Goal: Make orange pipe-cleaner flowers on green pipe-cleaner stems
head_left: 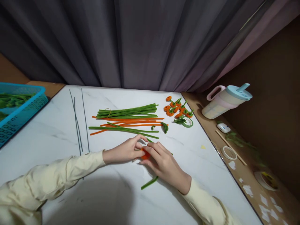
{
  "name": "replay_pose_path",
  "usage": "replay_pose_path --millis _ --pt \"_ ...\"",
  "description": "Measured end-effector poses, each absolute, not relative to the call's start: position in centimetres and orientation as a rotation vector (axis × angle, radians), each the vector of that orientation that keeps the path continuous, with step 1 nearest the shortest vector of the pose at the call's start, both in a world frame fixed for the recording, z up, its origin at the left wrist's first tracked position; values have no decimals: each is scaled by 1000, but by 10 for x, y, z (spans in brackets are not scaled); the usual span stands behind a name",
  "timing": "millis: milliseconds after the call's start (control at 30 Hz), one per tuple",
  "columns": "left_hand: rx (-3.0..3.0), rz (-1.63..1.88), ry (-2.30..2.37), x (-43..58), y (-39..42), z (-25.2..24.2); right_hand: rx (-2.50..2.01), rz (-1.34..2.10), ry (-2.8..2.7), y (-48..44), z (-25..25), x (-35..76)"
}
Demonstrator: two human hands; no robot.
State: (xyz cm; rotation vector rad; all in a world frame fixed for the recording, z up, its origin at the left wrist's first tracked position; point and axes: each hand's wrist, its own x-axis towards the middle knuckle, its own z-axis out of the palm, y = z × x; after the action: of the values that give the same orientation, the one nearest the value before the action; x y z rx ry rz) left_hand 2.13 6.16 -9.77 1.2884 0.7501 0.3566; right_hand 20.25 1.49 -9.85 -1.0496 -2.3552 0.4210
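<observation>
My left hand [131,149] and my right hand [165,162] meet over the middle of the table. Between their fingertips is a small orange pipe-cleaner piece [145,153], partly hidden by the fingers; both hands pinch it. A green pipe cleaner [149,182] sticks out from under my right hand toward the front. Just beyond the hands lie loose green pipe cleaners [124,129] and orange pipe cleaners [131,122]. Behind these is a bundle of green pipe cleaners [127,111] with a thin tie. A folded green leaf shape [164,127] and a small green curl [153,127] lie nearby.
Several orange pipe-cleaner pumpkins [176,108] sit at the back right beside a roll of green tape [188,122]. Thin dark wires [84,118] lie at left, near a blue basket [38,100]. Along the right stand a tumbler [220,101], a tape ring [229,153] and paper scraps.
</observation>
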Motion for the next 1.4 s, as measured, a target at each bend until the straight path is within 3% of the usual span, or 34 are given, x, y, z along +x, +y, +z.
replay_pose_path --millis 433,1067,1400 --pt "1479 192 690 9 70 -78 -1007 610 -2144 15 -104 207" --pt "1606 376 894 16 54 -66 -1131 892 -1783 14 -97 199" --pt "1211 357 690 14 66 -81 -1092 1200 -1508 11 -92 198"
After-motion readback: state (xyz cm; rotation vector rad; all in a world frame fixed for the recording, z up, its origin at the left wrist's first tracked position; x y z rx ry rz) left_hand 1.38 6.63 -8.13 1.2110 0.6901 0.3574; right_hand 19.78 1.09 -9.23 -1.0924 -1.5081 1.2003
